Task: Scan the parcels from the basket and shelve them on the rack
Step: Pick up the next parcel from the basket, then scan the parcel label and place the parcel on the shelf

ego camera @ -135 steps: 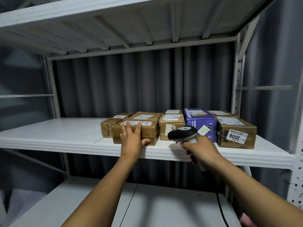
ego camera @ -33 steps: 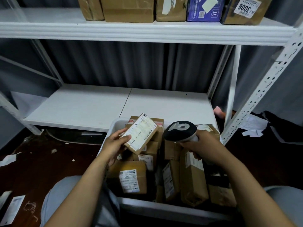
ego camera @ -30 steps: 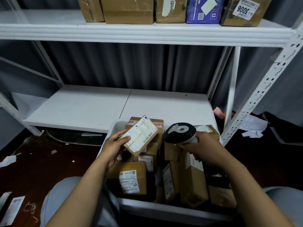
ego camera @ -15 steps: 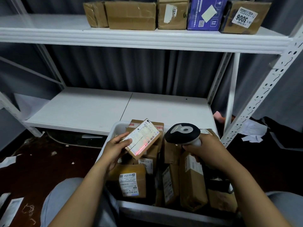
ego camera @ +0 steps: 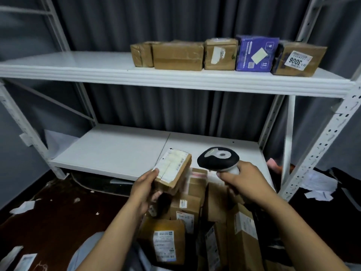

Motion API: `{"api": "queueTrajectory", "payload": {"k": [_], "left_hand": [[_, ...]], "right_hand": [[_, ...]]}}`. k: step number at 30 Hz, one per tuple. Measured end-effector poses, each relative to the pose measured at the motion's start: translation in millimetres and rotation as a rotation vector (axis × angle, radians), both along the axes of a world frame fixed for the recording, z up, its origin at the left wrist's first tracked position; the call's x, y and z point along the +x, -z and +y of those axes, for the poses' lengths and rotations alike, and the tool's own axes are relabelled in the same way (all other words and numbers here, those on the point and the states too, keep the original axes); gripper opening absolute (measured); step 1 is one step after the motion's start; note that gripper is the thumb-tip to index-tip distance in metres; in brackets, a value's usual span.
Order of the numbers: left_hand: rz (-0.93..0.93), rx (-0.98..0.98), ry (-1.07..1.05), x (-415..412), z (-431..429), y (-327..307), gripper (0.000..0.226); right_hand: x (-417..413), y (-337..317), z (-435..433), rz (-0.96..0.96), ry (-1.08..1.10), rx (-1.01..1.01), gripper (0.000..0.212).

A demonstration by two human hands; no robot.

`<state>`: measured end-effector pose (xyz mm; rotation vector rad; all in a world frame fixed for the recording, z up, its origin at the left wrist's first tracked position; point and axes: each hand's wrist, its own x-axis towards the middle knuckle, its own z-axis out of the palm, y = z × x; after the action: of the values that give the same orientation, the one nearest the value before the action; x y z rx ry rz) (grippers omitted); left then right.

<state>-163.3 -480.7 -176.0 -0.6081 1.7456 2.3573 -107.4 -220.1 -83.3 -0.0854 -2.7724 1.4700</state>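
My left hand (ego camera: 145,187) grips a small brown parcel (ego camera: 172,170) with a white label on top, held above the basket. My right hand (ego camera: 242,179) holds a black-and-white barcode scanner (ego camera: 217,158) just right of that parcel. Below both hands lie several brown labelled parcels (ego camera: 168,243) piled in the basket, whose rim is hidden. On the middle shelf (ego camera: 175,79) of the white rack stands a row of parcels: brown boxes (ego camera: 177,55), a purple box (ego camera: 256,53) and a box marked 3006 (ego camera: 298,59).
The lower shelf (ego camera: 117,151) lies behind the hands. The white perforated rack post (ego camera: 322,145) rises at the right. Paper scraps (ego camera: 320,184) litter the dark floor on both sides. A grey curtain hangs behind the rack.
The red scan line seen on the label half a second ago is gone. My left hand has lifted the parcel higher, and the view has tilted up toward the middle shelf.
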Motion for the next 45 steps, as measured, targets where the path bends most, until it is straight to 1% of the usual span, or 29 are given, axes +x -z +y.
{"api": "queueTrajectory", "payload": {"k": [5,10,13,16,20,25,28,29,31,34,35,36,38,42,45], "left_hand": [[0.014,0.036,-0.139,-21,-20,-59,0.022],[0.113,0.012,-0.262,-47,-41,-130,0.023],[0.194,0.014,-0.321,-65,-52,-169,0.025],[0.254,0.011,-0.366,-84,-54,-202,0.021],[0.331,-0.048,-0.390,-112,-55,-233,0.017],[0.308,-0.157,-0.393,-156,-64,-253,0.029],[0.295,-0.216,-0.338,-180,-65,-258,0.040],[0.299,-0.258,-0.317,-186,-63,-260,0.042],[0.329,-0.451,-0.297,-199,-62,-259,0.053],[0.381,-0.791,-0.250,-203,-52,-255,0.099],[0.410,-0.885,-0.226,-205,-49,-251,0.110],[0.434,-0.982,-0.201,-208,-44,-247,0.116],[0.479,-1.118,-0.183,-217,-37,-238,0.114],[0.519,-1.143,-0.214,-228,-30,-236,0.090],[0.519,-1.186,-0.165,-241,-31,-240,0.087]], "right_hand": [[-41,-38,-36,0.084,-0.007,-0.171,0.012],[-79,-86,-66,0.167,-0.035,-0.293,0.012],[-98,-113,-75,0.207,-0.027,-0.283,0.014],[-117,-136,-79,0.232,-0.015,-0.272,0.015],[-137,-158,-78,0.294,-0.002,-0.255,0.014],[-156,-173,-76,0.314,-0.005,-0.259,0.012],[-169,-176,-76,0.317,-0.003,-0.220,0.012],[-173,-176,-76,0.317,0.001,-0.209,0.013],[-182,-175,-75,0.320,0.007,-0.192,0.014],[-194,-176,-71,0.330,0.018,-0.166,0.014],[-198,-176,-69,0.334,0.023,-0.153,0.014],[-202,-177,-68,0.337,0.029,-0.139,0.015],[-210,-177,-65,0.337,0.038,-0.122,0.015],[-220,-179,-60,0.328,0.040,-0.098,0.014],[-225,-181,-58,0.331,0.036,-0.077,0.013]]}}
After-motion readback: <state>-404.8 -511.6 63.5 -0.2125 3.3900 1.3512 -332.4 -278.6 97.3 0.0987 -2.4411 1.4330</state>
